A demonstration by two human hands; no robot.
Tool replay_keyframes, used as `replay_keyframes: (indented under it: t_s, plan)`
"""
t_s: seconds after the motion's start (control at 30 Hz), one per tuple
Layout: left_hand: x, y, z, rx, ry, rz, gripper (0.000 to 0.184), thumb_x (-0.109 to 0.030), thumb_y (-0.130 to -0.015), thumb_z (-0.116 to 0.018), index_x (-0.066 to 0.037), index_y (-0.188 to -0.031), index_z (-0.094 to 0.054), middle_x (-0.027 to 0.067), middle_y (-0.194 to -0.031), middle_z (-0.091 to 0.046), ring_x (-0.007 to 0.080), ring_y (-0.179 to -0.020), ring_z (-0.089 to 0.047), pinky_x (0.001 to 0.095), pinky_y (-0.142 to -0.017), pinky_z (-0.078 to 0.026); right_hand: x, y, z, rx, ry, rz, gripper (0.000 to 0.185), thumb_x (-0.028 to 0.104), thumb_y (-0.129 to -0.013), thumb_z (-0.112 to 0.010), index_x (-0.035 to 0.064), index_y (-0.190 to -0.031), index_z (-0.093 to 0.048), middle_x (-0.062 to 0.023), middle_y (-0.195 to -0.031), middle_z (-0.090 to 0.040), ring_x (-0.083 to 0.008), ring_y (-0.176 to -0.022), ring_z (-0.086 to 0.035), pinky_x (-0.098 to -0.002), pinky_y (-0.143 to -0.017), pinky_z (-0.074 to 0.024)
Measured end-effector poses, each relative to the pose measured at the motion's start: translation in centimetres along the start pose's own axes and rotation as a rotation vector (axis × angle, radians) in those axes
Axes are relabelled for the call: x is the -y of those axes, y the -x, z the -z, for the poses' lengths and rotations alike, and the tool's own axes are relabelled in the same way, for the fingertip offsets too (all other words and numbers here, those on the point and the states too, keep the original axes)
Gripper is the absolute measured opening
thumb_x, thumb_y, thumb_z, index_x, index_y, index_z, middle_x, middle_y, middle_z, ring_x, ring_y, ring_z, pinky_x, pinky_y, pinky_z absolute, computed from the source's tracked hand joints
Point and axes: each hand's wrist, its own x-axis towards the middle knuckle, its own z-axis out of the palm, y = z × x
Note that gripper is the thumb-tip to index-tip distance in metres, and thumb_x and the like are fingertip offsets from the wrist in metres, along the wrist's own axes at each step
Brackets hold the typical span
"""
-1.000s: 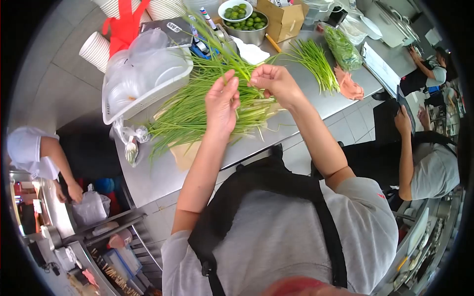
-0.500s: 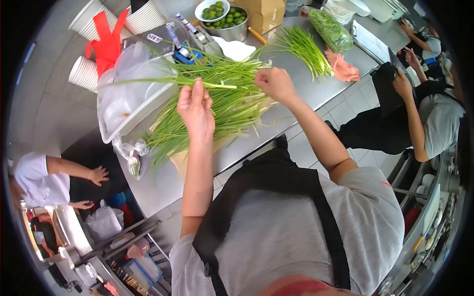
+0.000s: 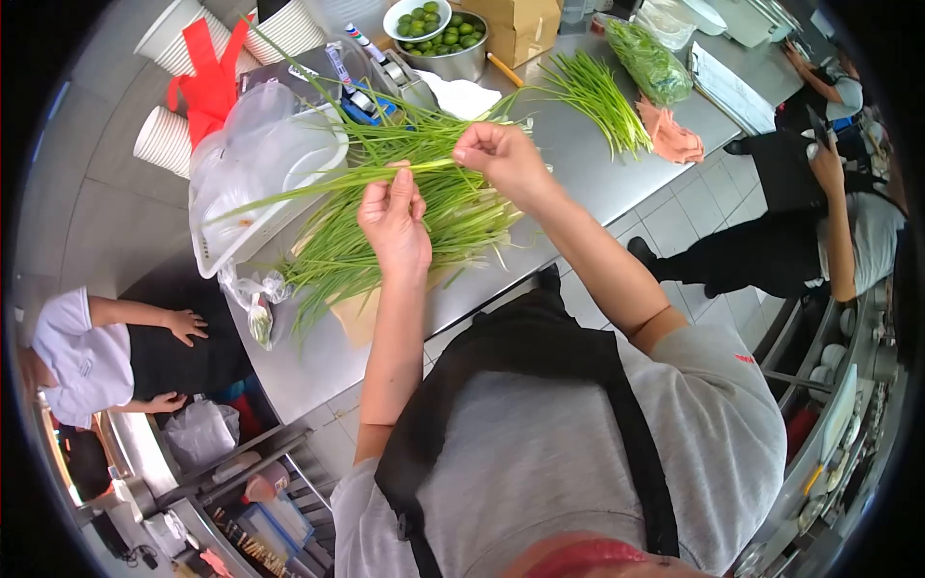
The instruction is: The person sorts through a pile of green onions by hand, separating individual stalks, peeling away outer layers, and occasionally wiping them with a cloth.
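Note:
My left hand [image 3: 397, 220] pinches a long scallion [image 3: 366, 177] between thumb and fingers, its green leaves trailing off to the left. At the stalk's pale end, my right hand [image 3: 506, 162] is closed in a pinch on the same scallion. Both hands are above a loose pile of scallions [image 3: 385, 252] spread across the metal table. Apart from it, a neater bunch of scallions [image 3: 599, 101] lies to the right.
Left of the pile is a white plastic basket [image 3: 231, 252] with clear bags. Limes fill a metal bowl [image 3: 458, 65] near a cardboard box [image 3: 520, 29]. A bagged green vegetable [image 3: 647, 63], a pink cloth [image 3: 672, 133] and a clipboard [image 3: 730, 89] lie right. Other people stand on both sides.
My right hand has moved left to the stalk's pale end, beside my left hand. The held scallion's leaves have shifted. The person at right has moved slightly away.

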Motion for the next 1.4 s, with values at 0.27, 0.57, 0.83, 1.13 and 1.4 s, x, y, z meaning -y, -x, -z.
replay_keyframes:
  t_s: [0.27,0.57,0.83,1.13,1.4]
  plan:
    - [-2.3,-1.2,1.9,-0.002,0.023,-0.074,0.006,-0.005,-0.080,-0.056,-0.001,-0.085,-0.056,0.0013,-0.068,-0.051,0.0042,-0.054,-0.041,0.0163,-0.041,-0.029,-1.3,0.7,3.6,-0.130,0.442,-0.018,0.002,0.004,-0.077,-0.055,0.0028,-0.078,-0.054,0.0036,-0.066,-0.053,-0.0042,-0.060,-0.048,-0.0221,-0.054,-0.0398]
    - [-1.8,-0.7,0.9,0.483,-0.248,0.237,0.014,-0.006,-0.078,-0.058,0.000,-0.091,-0.059,-0.0029,-0.062,-0.048,0.0029,-0.049,-0.035,0.0169,-0.042,-0.025,1.5,2.7,2.0,0.287,-0.097,-0.285,0.009,0.008,-0.079,-0.057,0.0039,-0.087,-0.058,0.0010,-0.074,-0.059,-0.0039,-0.056,-0.045,-0.0184,-0.049,-0.0349]
    - [0.7,0.8,0.1,0.228,0.017,0.288,0.014,-0.008,-0.079,-0.058,-0.003,-0.093,-0.058,-0.0017,-0.072,-0.055,0.0028,-0.052,-0.041,0.0143,-0.041,-0.029,0.0,3.4,0.9,0.214,-0.219,-0.244,0.010,0.013,-0.078,-0.061,0.0055,-0.084,-0.058,0.0031,-0.067,-0.054,-0.0019,-0.054,-0.043,-0.0162,-0.047,-0.0323]
    - [2.3,2.1,0.3,-0.028,0.020,0.233,0.010,-0.008,-0.077,-0.061,-0.001,-0.085,-0.060,0.0024,-0.075,-0.060,0.0023,-0.054,-0.045,0.0144,-0.040,-0.030,-2.7,3.5,0.4,0.029,0.025,-0.160,0.009,0.012,-0.076,-0.062,0.0058,-0.080,-0.058,0.0034,-0.068,-0.056,-0.0034,-0.056,-0.047,-0.0176,-0.048,-0.0363]
    - [1.4,2.0,0.7,-0.048,-0.066,0.188,0.011,-0.010,-0.077,-0.062,-0.002,-0.084,-0.062,0.0014,-0.072,-0.060,0.0008,-0.047,-0.039,0.0146,-0.039,-0.026,-0.6,2.9,0.9,-0.070,0.848,0.307,0.012,0.009,-0.076,-0.061,0.0036,-0.087,-0.062,0.0008,-0.075,-0.060,-0.0059,-0.067,-0.054,-0.0217,-0.060,-0.0437]
